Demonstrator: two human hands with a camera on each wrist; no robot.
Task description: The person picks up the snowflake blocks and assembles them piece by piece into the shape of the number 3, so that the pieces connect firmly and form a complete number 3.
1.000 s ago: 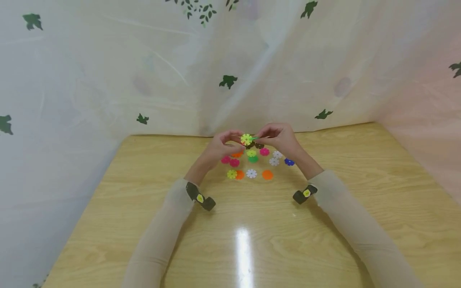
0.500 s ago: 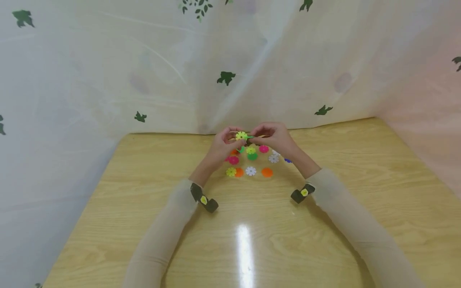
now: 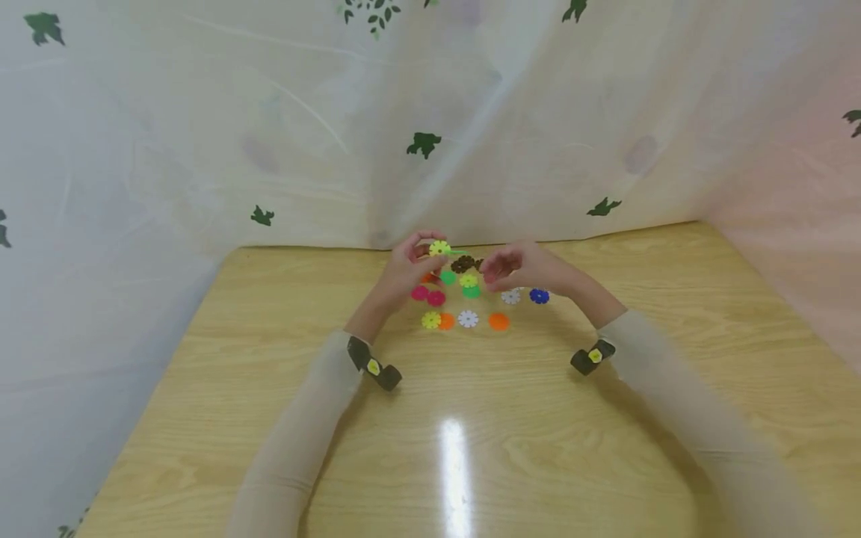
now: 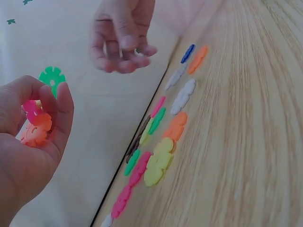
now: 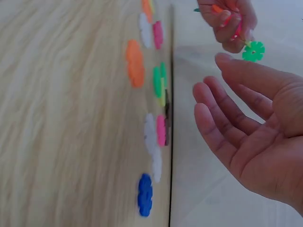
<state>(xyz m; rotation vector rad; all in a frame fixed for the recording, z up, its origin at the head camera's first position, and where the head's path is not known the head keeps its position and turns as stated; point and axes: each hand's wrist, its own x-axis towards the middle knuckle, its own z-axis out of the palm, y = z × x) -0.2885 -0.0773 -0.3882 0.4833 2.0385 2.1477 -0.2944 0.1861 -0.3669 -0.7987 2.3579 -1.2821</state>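
My left hand (image 3: pixel 402 275) is raised over the table's far part and pinches a small cluster of joined plastic snowflake discs. A yellow disc (image 3: pixel 440 248) of it faces the head camera. In the left wrist view, a green disc (image 4: pixel 52 78) sticks out past the fingertips, while a pink disc (image 4: pixel 32 112) and an orange disc (image 4: pixel 38 132) show inside the curled fingers. How they all join is partly hidden by the hand. My right hand (image 3: pixel 528 267) hovers apart to the right, holding nothing, its fingers loosely bent in the right wrist view.
Loose discs lie below the hands on the wooden table (image 3: pixel 457 388): brown (image 3: pixel 463 264), pink (image 3: pixel 436 298), yellow (image 3: pixel 431 320), white (image 3: pixel 468 319), orange (image 3: pixel 498 321) and blue (image 3: pixel 539 296). A leaf-patterned cloth (image 3: pixel 323 172) hangs behind the table's far edge.
My right hand has let go of the green disc on the cluster and moved right and slightly down. My left hand has shifted a little left, still holding the cluster.
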